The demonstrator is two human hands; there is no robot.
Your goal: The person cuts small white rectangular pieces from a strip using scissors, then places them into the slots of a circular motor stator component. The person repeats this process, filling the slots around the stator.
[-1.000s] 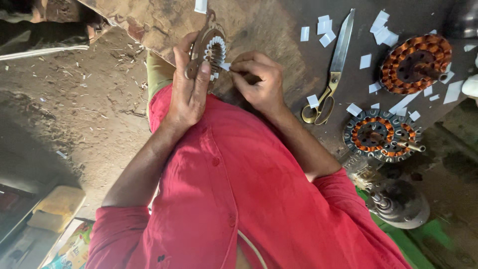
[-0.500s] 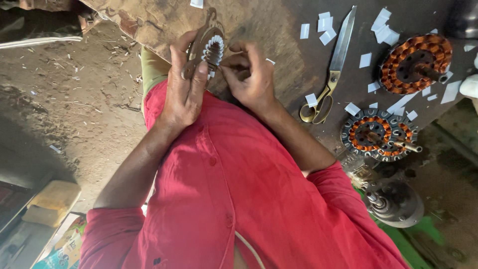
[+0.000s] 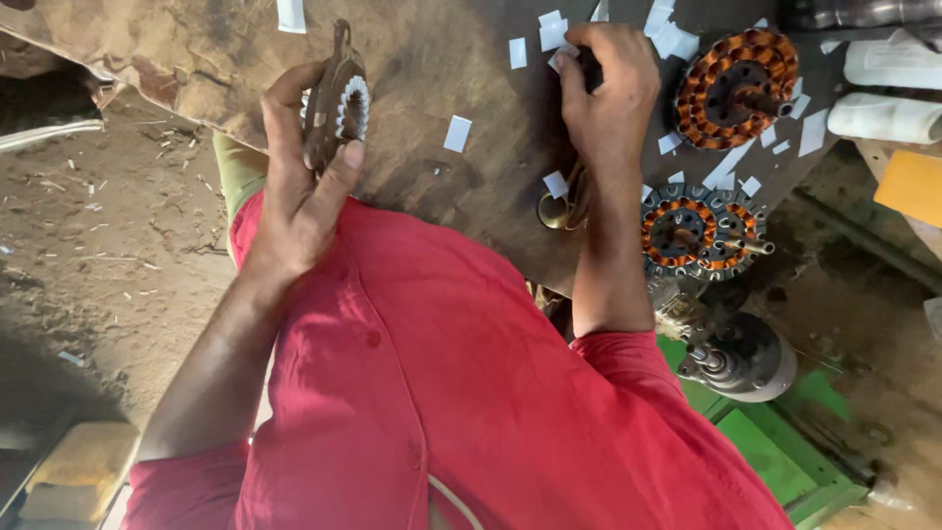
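A worn, dark brown worktop (image 3: 442, 59) is filling the upper frame, scuffed and littered with small white paper slips (image 3: 457, 132); bare dirt floor (image 3: 108, 245) strewn with pale chips is showing beyond the left hand, and green-painted metal (image 3: 775, 461) is lying below the right forearm. The left hand (image 3: 304, 186) is gripping a round stator core (image 3: 339, 103) with white slot liners, holding it on edge against the worktop, thumb pressing its rim. The right hand (image 3: 608, 93) is resting on the worktop well apart from the left, fingers curled over a dark object; whether they are clamping it cannot be told. Brass-coloured scissor handles (image 3: 561, 208) are poking out just beside the right wrist. A large copper-wound stator (image 3: 738, 88) is sitting just beyond the right hand, a smaller wound stator (image 3: 699, 234) near the right forearm, with a grey motor part (image 3: 741, 353) lower still. A white roll (image 3: 883, 116) is lying at the far edge. Red shirt sleeves (image 3: 471, 393) are covering both upper arms.
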